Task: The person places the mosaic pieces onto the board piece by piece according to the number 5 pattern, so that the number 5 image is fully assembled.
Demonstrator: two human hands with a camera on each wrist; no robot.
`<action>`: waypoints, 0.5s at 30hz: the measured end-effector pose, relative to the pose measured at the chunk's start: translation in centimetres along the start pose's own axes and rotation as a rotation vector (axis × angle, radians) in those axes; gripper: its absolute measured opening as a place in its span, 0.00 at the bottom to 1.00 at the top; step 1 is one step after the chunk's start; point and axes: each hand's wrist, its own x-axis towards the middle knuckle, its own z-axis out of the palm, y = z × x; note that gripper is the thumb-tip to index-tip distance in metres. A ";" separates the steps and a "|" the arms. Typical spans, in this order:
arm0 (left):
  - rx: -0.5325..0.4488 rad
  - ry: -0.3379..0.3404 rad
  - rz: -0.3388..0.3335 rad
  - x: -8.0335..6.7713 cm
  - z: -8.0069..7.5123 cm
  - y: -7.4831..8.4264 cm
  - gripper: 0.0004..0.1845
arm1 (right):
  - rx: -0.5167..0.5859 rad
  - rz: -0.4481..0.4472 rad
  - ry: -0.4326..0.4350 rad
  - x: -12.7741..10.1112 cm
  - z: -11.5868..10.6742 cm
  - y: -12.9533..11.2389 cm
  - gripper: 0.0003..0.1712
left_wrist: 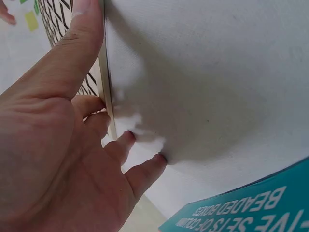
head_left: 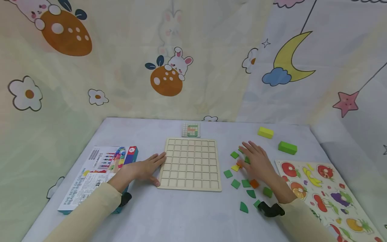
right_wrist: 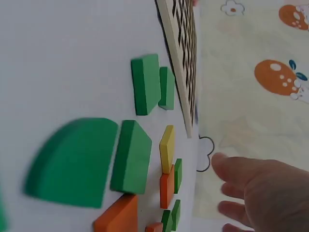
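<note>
A square wooden grid board point(head_left: 189, 158) lies on the white table. My left hand point(head_left: 148, 168) rests at its left edge, fingers spread and thumb by the near corner; the left wrist view shows the fingertips along the board's rim. Over scattered small pieces right of the board, my right hand point(head_left: 257, 161) hovers with fingers extended, holding nothing. Beneath and around it are green square tiles point(head_left: 235, 184), green quarter-round pieces point(right_wrist: 75, 162), a yellow tile point(right_wrist: 167, 148) and orange pieces point(head_left: 254, 183). A few pieces are partly hidden under the hand.
A small pattern card point(head_left: 191, 130) lies behind the board. At left is a printed box point(head_left: 80, 188), partly under my left forearm. A yellow block point(head_left: 265, 132) and a green block point(head_left: 287, 148) stand at the back right. A fruit-picture board point(head_left: 337, 182) covers the right side.
</note>
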 end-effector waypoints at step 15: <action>-0.030 0.012 -0.029 0.0 0.1 -0.1 0.57 | -0.034 0.065 -0.046 3.7 2.2 -1.4 0.20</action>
